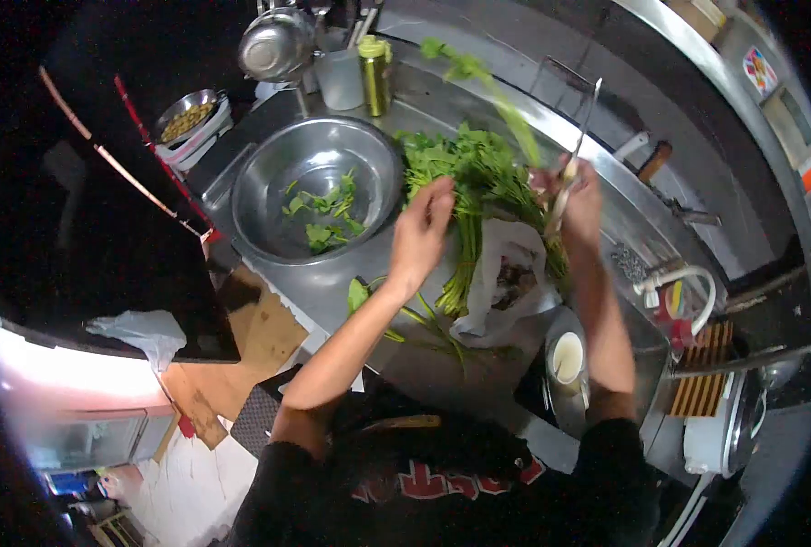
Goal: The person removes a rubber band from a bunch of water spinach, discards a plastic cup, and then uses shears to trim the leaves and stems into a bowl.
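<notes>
My right hand [577, 193] is closed around a knife [591, 114], its thin blade pointing up and away from me. A long leafy green stalk [506, 105], blurred by motion, stretches up and left from the same hand. Beside the pile of leafy greens [474, 164], my left hand [424, 232] hovers with its fingers loosely bent and apart, nothing visible in it. The bunch's long stems run toward me over the steel counter [405, 351]. Left of my left hand, a wide metal basin [241, 205] contains a few torn leaves [328, 214].
A white plastic bag [497, 319] lies by the stems, near a white cup [568, 356]. Loose stalks [424, 328] rest at the counter's front. Behind the basin stand a yellow-green bottle [375, 77] and a utensil holder [340, 82]. A wooden-handled tool [653, 161] lies along the back.
</notes>
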Available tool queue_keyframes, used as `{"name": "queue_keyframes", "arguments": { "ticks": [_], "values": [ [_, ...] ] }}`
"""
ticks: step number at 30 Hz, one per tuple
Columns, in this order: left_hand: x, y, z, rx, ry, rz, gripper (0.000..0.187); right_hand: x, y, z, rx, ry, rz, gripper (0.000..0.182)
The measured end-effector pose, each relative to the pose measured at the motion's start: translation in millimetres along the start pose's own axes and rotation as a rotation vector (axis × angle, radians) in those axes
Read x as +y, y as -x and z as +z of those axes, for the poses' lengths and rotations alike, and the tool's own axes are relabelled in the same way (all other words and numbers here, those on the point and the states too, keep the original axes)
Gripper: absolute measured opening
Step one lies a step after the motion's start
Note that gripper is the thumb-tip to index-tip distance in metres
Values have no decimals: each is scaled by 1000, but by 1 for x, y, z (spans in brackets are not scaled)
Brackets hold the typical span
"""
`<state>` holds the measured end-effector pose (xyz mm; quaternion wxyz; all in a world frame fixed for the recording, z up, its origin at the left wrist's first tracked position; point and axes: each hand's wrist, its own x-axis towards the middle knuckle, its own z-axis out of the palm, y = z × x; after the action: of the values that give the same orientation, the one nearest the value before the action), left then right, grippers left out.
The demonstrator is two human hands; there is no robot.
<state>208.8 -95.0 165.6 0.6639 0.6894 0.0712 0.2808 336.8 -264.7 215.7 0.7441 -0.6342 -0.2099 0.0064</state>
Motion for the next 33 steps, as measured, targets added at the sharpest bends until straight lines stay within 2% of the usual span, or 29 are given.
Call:
{"name": "queue_keyframes", "arguments": {
  "ticks": [1, 3, 5, 8, 9, 10, 12, 13, 14, 16, 17, 20, 24, 26, 29, 33],
  "values": [
    [1, -11, 4, 21, -5, -1, 34, -5, 25, 25, 9, -209, 202, 38],
    [2, -25, 3, 149, 279, -52, 35, 25, 60, 58, -62, -14, 147, 44],
    [10, -19, -14, 228, 364, -112, 32, 50, 88, 86, -121, -117, 203, 48],
    [16, -6, -49, 357, 581, -250, 22, 48, 114, 122, -162, -192, 240, 48],
    [8, -2, -67, 327, 583, -256, 22, 58, 116, 126, -196, -131, 164, 49],
    [5, 2, -86, 296, 587, -262, 22, 52, 116, 129, -211, -137, 173, 49],
    [3, 12, -115, 290, 579, -331, 27, 38, 113, 131, -367, 33, 459, 48],
    [2, 15, -128, 299, 570, -367, 27, 39, 115, 129, -479, 91, 327, 41],
    [0, 18, -140, 307, 562, -401, 28, 40, 114, 133, -488, 88, 331, 41],
    [-7, 23, -158, 284, 591, -398, 27, 43, 114, 140, -608, 220, 579, 39],
    [-11, 24, -165, 248, 622, -394, 26, 47, 116, 143, -633, 258, 571, 41],
    [-13, 27, -172, 243, 621, -402, 23, 60, 119, 149, -676, 185, 600, 36],
    [-20, 27, -179, 241, 629, -440, 22, 53, 114, 163, -668, 240, 615, 36],
    [-25, 27, -181, 218, 730, -416, 19, 67, 112, 166, -664, 144, 723, 36],
    [-27, 25, -181, 212, 775, -417, 15, 50, 108, 172, -667, 133, 723, 35],
    [-23, 21, -176, 229, 691, -422, 14, 52, 104, 175, -684, 145, 729, 34]
  ]
}}
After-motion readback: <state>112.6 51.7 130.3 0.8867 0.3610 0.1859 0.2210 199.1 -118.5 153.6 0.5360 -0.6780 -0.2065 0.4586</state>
